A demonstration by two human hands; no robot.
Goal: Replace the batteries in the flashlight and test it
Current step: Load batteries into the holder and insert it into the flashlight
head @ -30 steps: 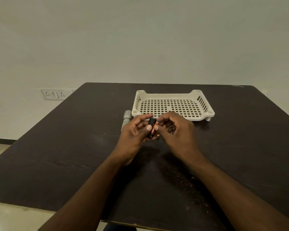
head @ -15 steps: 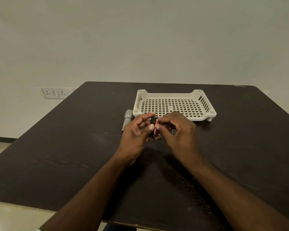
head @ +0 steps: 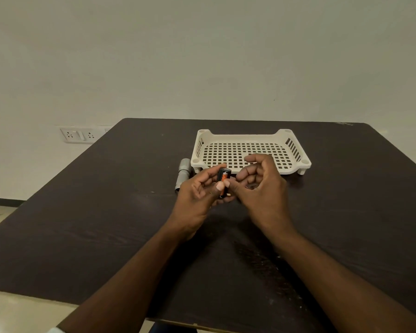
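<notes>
My left hand (head: pixel 197 195) pinches a small black holder with orange-and-black batteries (head: pixel 223 179) between thumb and fingers, held upright above the table. My right hand (head: pixel 259 186) is just to its right, thumb touching the lower part of the battery holder, its other fingers raised and loosely curled. Whether something small lies in the right palm I cannot tell. The grey flashlight body (head: pixel 182 174) lies on the dark table (head: pixel 106 212), left of my left hand, partly hidden by it.
A cream perforated plastic tray (head: pixel 250 150) stands just behind my hands, with nothing visible inside. A wall socket panel (head: pixel 79 135) is at the left behind the table. The table's near edge runs below my forearms.
The right hand's fingers have lifted off the battery holder and spread upward; only its thumb stays near it. The left hand keeps its hold, slightly higher.
</notes>
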